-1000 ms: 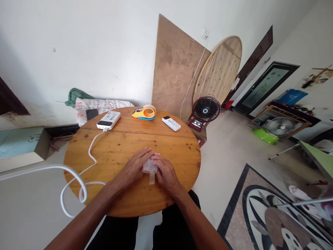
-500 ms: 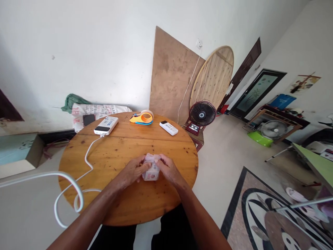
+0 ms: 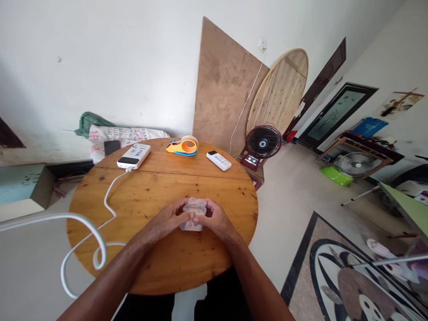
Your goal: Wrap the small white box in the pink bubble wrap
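A small packet (image 3: pixel 193 217), wrapped in crinkled clear plastic, is being held between the left hand (image 3: pixel 169 220) and the right hand (image 3: pixel 216 220), with the fingers of both closed on it, at the near middle of the round, knotty wooden table (image 3: pixel 160 267); its print cannot be read; farther off, a white power bank (image 3: pixel 133 156) with its cable (image 3: pixel 107 203), an orange tape dispenser (image 3: pixel 183 146) and a white remote (image 3: pixel 219 160) are lying by the far edge.

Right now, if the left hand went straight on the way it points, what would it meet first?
The left hand would meet the packet, which it already holds; just beyond, it seems, the right hand.
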{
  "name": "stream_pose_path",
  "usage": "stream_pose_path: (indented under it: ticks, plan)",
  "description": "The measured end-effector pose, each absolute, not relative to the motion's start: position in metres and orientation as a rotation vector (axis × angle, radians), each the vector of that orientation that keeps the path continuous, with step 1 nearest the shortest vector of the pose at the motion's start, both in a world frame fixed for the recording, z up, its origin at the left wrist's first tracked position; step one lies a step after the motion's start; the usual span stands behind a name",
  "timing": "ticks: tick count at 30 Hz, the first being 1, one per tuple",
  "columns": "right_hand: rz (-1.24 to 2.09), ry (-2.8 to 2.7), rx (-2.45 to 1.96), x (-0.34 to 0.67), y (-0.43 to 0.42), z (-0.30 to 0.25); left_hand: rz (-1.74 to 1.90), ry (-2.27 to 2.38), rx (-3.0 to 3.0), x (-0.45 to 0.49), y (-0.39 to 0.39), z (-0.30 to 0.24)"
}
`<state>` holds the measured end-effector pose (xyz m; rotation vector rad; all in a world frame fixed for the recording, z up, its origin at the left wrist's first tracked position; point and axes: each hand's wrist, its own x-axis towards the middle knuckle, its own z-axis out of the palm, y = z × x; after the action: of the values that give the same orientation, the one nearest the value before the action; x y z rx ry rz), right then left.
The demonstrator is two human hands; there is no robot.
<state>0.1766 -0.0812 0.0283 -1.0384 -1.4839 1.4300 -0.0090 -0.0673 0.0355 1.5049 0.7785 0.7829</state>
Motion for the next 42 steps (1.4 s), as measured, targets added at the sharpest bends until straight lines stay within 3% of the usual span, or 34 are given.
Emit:
stream_pose_path:
  ticks: [7,16,25,42]
  plan:
    - [1.313,-1.652,-1.101,0.181,-0.084,0.024,0.787,0.755,1.416,-0.009,-0.067,0.027]
    - [0.848,-1.891,-1.213,0.174,-0.091,0.034,0.805,0.891,1.525,-0.007,-0.068,0.030]
    - [0.825,-1.679,-1.298,0.163,-0.094,0.019,0.861,0.836,1.457,-0.003,-0.067,0.024]
    - [0.649,-1.808,-1.341,0.161,-0.099,0.029,0.891,0.907,1.514,-0.003,-0.065,0.022]
